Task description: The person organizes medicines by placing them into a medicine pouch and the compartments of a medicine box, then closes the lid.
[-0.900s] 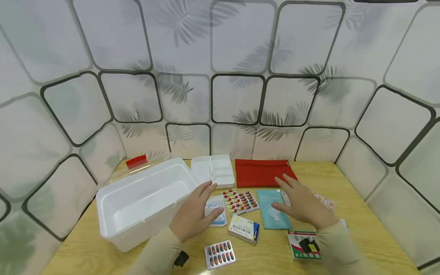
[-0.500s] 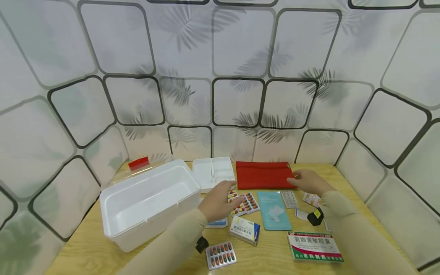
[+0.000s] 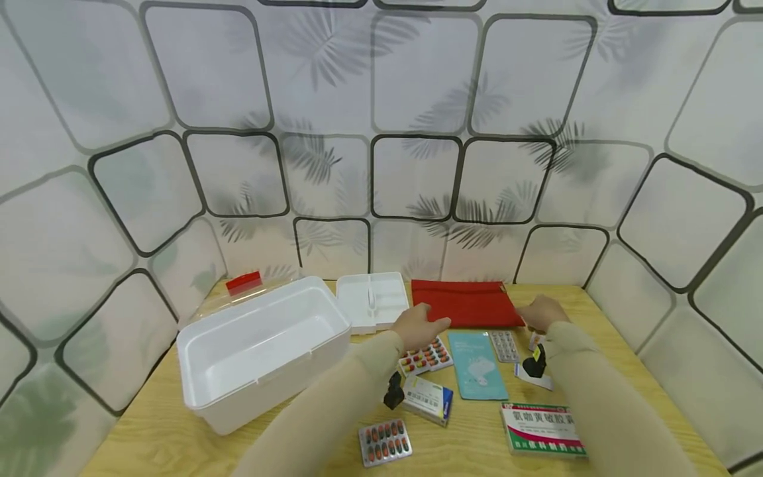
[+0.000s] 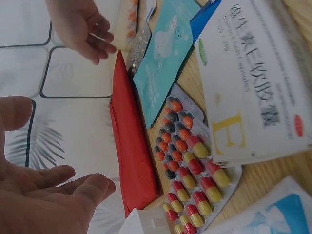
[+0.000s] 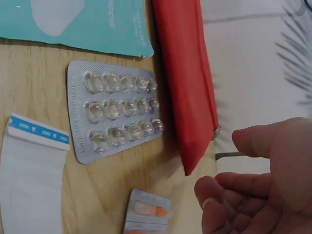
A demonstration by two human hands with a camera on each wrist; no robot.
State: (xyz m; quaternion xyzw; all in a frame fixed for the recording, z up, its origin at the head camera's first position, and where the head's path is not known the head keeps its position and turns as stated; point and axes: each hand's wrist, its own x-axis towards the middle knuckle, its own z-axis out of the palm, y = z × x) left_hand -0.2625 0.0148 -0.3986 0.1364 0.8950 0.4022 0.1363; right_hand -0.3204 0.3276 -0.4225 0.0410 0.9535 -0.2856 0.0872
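Observation:
A flat red zip pouch lies at the back of the table. My left hand hovers at its near left corner, fingers extended and thumb apart in the left wrist view. Close by the pouch's right corner is my right hand; in the right wrist view its thumb and loosely bent fingers stand apart, with nothing between them. Below the left hand lie blister packs of red-yellow and orange-black capsules. Near the right hand are a blister pack of clear capsules, a white packet and an orange-marked pack.
An open white bin stands on the left, beside a white compartment box. A teal packet, a vitamin box, a green-white medicine box and a capsule blister pack lie nearer the front.
Both hands have moved forward to the red pouch, the left one also going rightward over the blister packs. The right hand has gone right to the pouch's corner. The pouch stays in place.

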